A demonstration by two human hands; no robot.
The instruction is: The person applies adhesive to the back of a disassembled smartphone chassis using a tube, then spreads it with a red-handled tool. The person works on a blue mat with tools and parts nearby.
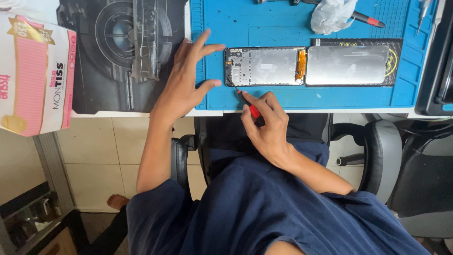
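Opened phone chassis [265, 66] on blue mat [302, 28], back cover off, screen panel [348, 65] beside. Right hand [265, 126] grips red screwdriver [245, 100], tip at chassis lower-left corner; screws apparently not all out. Left hand [186, 80] spread, fingertips steadying chassis edge.

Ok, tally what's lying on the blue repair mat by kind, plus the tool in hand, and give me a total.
Opened phone body: 1
Separated phone panel: 1
Red-handled screwdrivers: 2, one in the right hand with its tip at the phone, one at the mat's far edge
Crumpled white cloth: 1
Total: 5
The left hand holds nothing.
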